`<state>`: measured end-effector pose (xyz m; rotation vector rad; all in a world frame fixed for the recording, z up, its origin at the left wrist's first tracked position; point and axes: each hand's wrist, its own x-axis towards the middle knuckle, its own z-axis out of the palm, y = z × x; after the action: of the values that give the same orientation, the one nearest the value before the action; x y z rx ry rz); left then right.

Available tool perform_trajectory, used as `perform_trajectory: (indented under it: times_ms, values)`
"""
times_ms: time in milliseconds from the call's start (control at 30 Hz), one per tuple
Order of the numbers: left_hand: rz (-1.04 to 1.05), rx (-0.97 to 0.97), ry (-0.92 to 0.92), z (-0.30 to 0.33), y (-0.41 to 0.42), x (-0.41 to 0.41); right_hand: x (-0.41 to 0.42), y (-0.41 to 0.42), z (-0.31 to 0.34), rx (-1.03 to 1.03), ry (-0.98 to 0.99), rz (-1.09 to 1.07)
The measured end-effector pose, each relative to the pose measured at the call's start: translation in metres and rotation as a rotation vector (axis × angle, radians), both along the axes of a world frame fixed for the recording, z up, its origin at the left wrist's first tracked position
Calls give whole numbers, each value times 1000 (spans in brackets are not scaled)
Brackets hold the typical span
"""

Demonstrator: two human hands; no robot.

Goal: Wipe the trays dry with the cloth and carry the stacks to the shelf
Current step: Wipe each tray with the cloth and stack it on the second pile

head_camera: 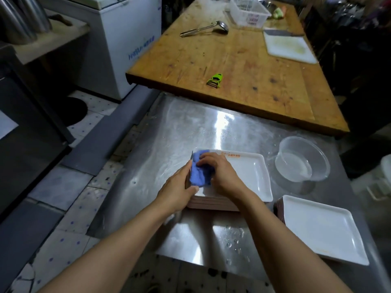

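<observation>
A stack of white rectangular trays (251, 176) sits in the middle of the steel table (175, 127). A blue cloth (200, 173) lies bunched on the left part of the top tray. My right hand (220, 174) presses down on the cloth with curled fingers. My left hand (179, 189) grips the left edge of the stack, its thumb lying on the tray rim beside the cloth. A second stack of white trays (323, 228) stands at the right front of the table.
A clear plastic bowl (302, 159) stands right of the middle stack. Water drops (233, 240) lie on the steel near the front edge. Behind is a wooden table (243, 66) with a green peeler (215, 80), ladle (204, 29), white basket (247, 10), cutting board (289, 46). Tiled floor (63, 187) lies left.
</observation>
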<state>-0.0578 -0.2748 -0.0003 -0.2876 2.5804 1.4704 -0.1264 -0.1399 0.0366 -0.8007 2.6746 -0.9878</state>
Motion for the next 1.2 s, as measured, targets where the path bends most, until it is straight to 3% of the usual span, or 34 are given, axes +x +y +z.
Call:
perform_trajectory:
  times_ms: [333,567,733,1033,1200]
  values:
    - [-98,-8,4,-7,-13,4,35,31,-7,155,-113,91]
    - [-170,-209,25,-7,-19,1,40,36,-20,296,39,87]
    - [-159,-327,-6,-8,-17,-1,40,72,-20,350,126,-52]
    - [-170,-296,10,-6,-15,-2,11,117,-3,610,277,-207]
    - [-163,-316,1,-3,-11,-1,-14,86,-10,527,275,-289]
